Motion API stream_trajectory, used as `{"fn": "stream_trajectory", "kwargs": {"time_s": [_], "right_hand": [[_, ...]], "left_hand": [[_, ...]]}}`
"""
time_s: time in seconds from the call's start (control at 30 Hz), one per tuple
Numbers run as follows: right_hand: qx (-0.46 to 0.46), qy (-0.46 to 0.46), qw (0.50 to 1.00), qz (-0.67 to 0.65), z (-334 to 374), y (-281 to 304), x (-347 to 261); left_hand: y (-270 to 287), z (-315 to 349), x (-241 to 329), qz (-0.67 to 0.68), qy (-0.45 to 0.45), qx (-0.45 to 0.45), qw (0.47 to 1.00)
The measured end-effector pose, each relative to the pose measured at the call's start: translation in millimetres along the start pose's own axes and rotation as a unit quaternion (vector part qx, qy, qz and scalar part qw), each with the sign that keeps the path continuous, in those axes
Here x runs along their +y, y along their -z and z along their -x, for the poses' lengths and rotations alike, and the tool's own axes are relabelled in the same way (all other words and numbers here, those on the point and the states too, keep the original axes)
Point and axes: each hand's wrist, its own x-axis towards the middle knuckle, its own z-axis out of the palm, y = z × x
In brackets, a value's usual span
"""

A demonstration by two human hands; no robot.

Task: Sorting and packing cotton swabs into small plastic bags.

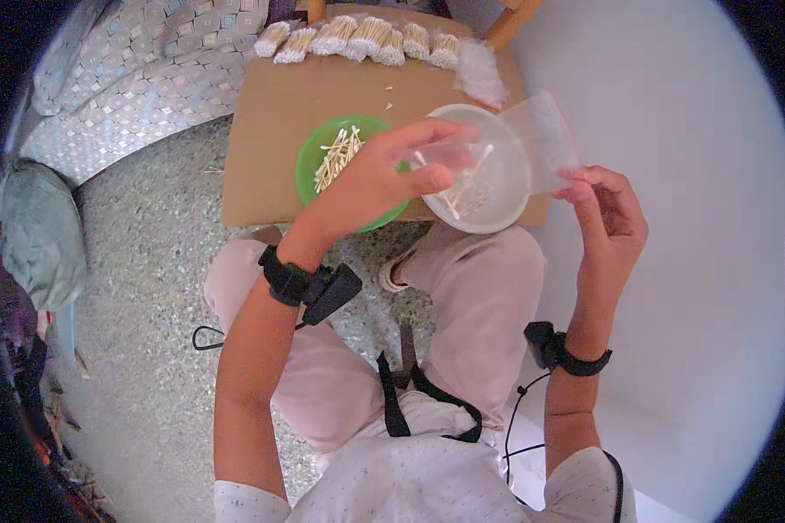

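Observation:
Over the white bowl (521,193), my right hand (615,205) pinches the corner of a clear plastic bag (532,131) between thumb and fingertips. My left hand (401,166) reaches across from the left, its thumb and slightly blurred fingers apart at the other end of the bag; nothing is plainly gripped there. A few cotton swabs (469,185) show through or below the film, in or above the bowl. Partly hidden under my left hand stands a green basket (307,150), with many loose cotton swabs (336,159) lying in it.
Bundles of packed cotton swabs (368,37) line the far side of the brown cardboard (266,131). Beside them lie more clear plastic bags (481,74). A pale wall (689,218) rises close on the right. Patterned fabric (166,87) hangs at the far left, above a grey-green bag (44,235).

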Motion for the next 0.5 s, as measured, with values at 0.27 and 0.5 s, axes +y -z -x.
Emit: {"fn": "stream_trajectory", "kwargs": {"time_s": [0.27, 0.5], "right_hand": [[0.093, -0.028, 0.993, -0.073, 18.2, -1.5, 11.2], [0.074, -0.060, 0.988, -0.123, 28.6, -20.6, 17.6]], "left_hand": [[-2.2, -3.3, 5.8, -0.088, 0.068, 0.032, 0.993], [-4.5, -7.3, 5.5, 0.005, 0.028, 0.195, 0.980]]}}
